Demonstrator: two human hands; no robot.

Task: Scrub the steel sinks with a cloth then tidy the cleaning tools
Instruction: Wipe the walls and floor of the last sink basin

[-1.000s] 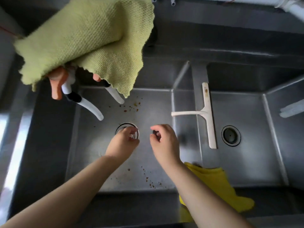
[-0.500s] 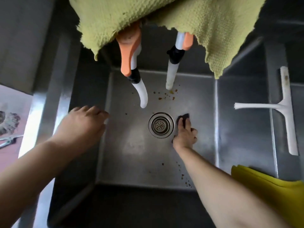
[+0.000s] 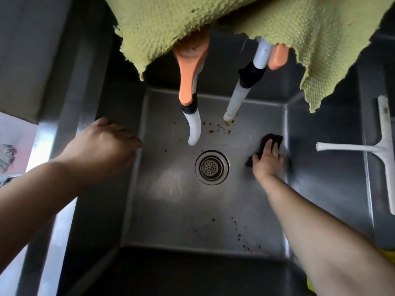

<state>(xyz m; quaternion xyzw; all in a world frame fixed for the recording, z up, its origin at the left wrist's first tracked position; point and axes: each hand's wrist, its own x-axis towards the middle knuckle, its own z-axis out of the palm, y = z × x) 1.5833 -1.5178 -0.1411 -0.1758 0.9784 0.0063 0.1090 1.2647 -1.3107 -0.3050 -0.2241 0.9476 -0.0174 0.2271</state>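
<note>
Currently I see my left hand (image 3: 102,146) resting relaxed on the steel sink (image 3: 171,210) rim left of the drain (image 3: 212,167); right of the drain, my right hand (image 3: 267,160) presses a dark cloth (image 3: 272,138) flat-fingered against the basin floor.

A steel sink (image 3: 171,227) carries everything here. On its floor sit a round drain strainer (image 3: 212,167), scattered brown crumbs (image 3: 222,126) and a dark cloth (image 3: 269,144) by the right wall. A white squeegee (image 3: 382,150) lies across the divider rim.
</note>
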